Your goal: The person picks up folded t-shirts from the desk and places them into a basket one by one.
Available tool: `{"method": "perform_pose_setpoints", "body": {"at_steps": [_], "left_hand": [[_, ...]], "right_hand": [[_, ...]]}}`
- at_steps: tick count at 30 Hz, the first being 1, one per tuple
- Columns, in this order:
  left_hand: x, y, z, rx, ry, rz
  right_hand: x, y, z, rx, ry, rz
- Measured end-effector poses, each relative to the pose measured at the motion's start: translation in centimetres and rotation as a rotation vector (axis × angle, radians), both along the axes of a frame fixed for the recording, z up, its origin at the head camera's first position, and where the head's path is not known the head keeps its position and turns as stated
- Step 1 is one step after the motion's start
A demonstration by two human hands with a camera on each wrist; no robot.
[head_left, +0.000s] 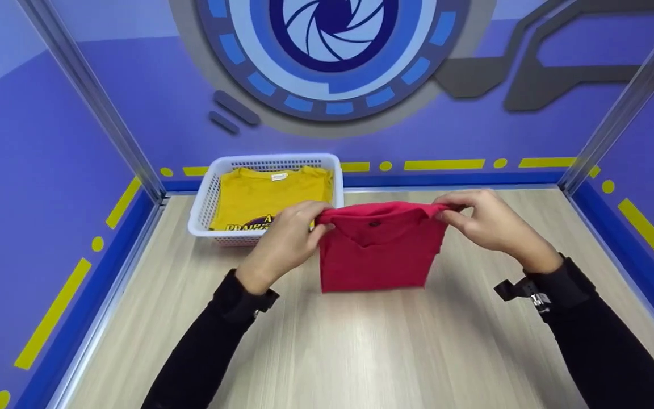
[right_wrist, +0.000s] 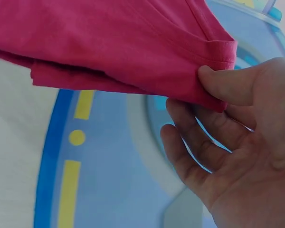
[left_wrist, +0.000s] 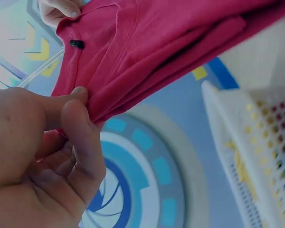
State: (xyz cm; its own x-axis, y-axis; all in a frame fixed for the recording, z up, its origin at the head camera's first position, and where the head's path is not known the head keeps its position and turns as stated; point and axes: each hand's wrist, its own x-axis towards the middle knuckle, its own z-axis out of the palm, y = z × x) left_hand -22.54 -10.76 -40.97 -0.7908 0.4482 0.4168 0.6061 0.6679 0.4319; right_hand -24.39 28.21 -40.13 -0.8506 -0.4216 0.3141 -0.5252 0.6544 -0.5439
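Observation:
A folded red T-shirt point(head_left: 381, 261) hangs between both hands in the head view, its neckline and small dark label facing up toward me. My left hand point(head_left: 290, 241) pinches its upper left corner between thumb and fingers. At the upper right corner, my right hand point(head_left: 489, 224) holds the cloth the same way. The left wrist view shows the left thumb and fingertip pressed together on the red T-shirt point(left_wrist: 133, 52). In the right wrist view the right thumb lies on top of the red T-shirt point(right_wrist: 109, 42), with the other fingers beneath and partly spread.
Left of the shirt, a white plastic basket point(head_left: 199, 213) stands near the back wall. It contains a folded yellow T-shirt point(head_left: 273, 193) with dark print; something reddish shows through its front. A light wooden tabletop point(head_left: 361, 352) lies below, enclosed by blue-purple panels point(head_left: 37, 187) at the sides and back.

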Motion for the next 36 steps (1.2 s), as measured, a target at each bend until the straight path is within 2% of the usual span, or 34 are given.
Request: {"method": "perform_pose_setpoints", "body": {"at_steps": [6, 11, 17, 22, 29, 32, 36], "left_hand": [[0.4, -1.7, 1.5, 0.036, 0.035, 0.016], [0.3, -4.0, 2.1, 0.079, 0.03, 0.063], [0.0, -7.2, 1.5, 0.128, 0.006, 0.178], [-0.7, -9.8, 1.2, 0.127, -0.005, 0.252], [-1.7, -12.8, 0.7, 0.231, -0.174, 0.282], [-2.0, -14.1, 1.1, 0.251, -0.148, 0.329], [-2.2, -15.2, 2.0, 0.283, -0.06, 0.408]], "right_hand": [[0.5, -1.4, 1.0, -0.068, 0.15, 0.044], [-0.2, -3.7, 0.8, -0.113, 0.19, 0.077], [-1.3, -7.4, 0.0, -0.165, 0.109, 0.13], [-2.6, -10.7, -0.7, -0.168, 0.049, 0.16], [-3.8, -13.9, -1.6, -0.145, -0.017, 0.172], [-4.3, -15.4, -1.5, -0.145, -0.027, 0.167], [-5.2, -17.7, -0.9, -0.155, -0.033, 0.184]]}}
